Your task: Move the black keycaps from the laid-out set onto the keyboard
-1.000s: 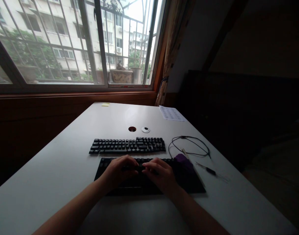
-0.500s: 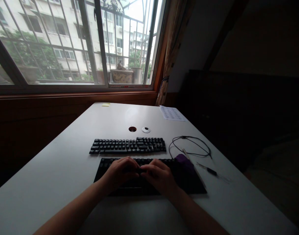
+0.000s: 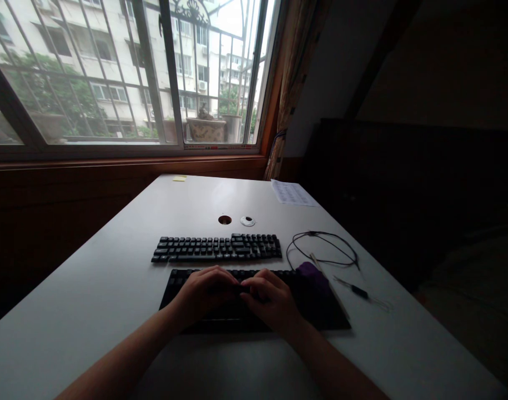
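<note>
A black keyboard (image 3: 320,311) lies near the front of the white table, its middle hidden under my hands. My left hand (image 3: 207,286) is bent over it, fingers closed toward the centre. From the other side my right hand (image 3: 270,294) comes in with thumb and fingers pinched. Their fingertips meet around a small dark piece, seemingly a keycap (image 3: 242,288), partly hidden and dim. Just behind the keyboard, rows of loose black keycaps (image 3: 195,246) are laid out in keyboard order. A purple cloth (image 3: 312,275) rests on the keyboard's right part.
A black cable (image 3: 332,236) is coiled at the right. Beside it lies a wire tool with a black handle (image 3: 359,291). Farther back are a round hole (image 3: 225,220), its white cover (image 3: 247,221), printed paper (image 3: 293,193) and a yellow note (image 3: 179,179) on the table (image 3: 91,289).
Both hands stay over the same spot on the keyboard. The fingertips have shifted slightly, and the small dark piece between them shows a little farther right. Nothing else has moved.
</note>
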{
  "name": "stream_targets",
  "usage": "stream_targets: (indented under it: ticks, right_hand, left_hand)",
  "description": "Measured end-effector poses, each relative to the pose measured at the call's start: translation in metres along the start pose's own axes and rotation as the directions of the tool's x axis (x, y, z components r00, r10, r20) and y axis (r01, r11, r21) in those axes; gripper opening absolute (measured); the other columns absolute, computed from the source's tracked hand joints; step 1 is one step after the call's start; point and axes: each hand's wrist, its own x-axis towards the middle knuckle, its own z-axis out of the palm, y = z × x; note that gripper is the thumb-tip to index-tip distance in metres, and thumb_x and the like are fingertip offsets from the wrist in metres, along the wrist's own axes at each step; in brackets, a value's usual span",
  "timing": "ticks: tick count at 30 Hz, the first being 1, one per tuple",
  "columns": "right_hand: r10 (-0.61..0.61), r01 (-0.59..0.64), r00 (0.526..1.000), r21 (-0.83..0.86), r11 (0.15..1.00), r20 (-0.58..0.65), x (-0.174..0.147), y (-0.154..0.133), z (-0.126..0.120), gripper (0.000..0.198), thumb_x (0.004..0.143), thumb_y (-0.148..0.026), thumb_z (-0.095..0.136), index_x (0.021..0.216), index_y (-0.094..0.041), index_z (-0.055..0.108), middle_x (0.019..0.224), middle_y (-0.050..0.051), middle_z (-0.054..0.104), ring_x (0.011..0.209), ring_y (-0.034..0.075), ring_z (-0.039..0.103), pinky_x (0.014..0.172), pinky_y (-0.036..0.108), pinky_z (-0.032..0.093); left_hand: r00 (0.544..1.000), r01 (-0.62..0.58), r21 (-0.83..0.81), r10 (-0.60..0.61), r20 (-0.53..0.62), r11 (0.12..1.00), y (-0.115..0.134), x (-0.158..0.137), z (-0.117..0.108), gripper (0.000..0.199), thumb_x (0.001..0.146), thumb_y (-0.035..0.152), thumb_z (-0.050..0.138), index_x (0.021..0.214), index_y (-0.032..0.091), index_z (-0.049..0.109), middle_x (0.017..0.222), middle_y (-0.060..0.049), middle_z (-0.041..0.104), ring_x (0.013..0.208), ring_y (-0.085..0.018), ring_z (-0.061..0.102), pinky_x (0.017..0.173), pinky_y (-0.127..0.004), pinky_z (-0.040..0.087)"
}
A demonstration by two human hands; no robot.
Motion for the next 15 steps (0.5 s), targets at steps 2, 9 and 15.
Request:
stream_targets:
  ticks: [2,9,15]
  right_hand:
    - [0.002,-0.002,1.000,-0.007,1.000,0.008,0.000,0.000,0.000,0.017,0.088,-0.022,0.070,0.105,-0.026,0.069,0.077,0.000,0.061,0.067,0.014,0.057,0.061,0.027,0.052]
    - [0.034,-0.034,0.997,0.001,0.999,0.073,0.000,-0.001,0.000,0.016,0.087,-0.023,0.069,0.102,-0.025,0.069,0.080,0.001,0.061,0.072,0.016,0.059,0.066,0.028,0.053]
    - [0.074,-0.058,0.989,-0.123,0.991,0.127,0.006,0.016,-0.029,0.012,0.086,-0.021,0.070,0.097,-0.024,0.069,0.081,0.002,0.061,0.078,0.018,0.059,0.073,0.033,0.052]
  left_hand:
    - [1.000,0.005,0.020,-0.005,-0.008,1.000,-0.001,-0.001,0.000,0.014,0.089,0.025,0.074,0.100,0.017,0.070,0.094,-0.009,0.075,0.084,-0.018,0.072,0.074,-0.027,0.059]
    - [0.999,0.049,0.122,-0.049,0.001,0.991,-0.004,-0.004,0.001,0.015,0.090,0.029,0.072,0.100,0.018,0.069,0.090,-0.005,0.076,0.078,-0.017,0.072,0.072,-0.027,0.059]
    - [0.999,-0.007,0.275,-0.005,0.042,0.961,-0.009,-0.003,-0.008,0.019,0.090,0.025,0.071,0.108,0.019,0.067,0.098,-0.007,0.072,0.090,-0.020,0.068,0.079,-0.031,0.057]
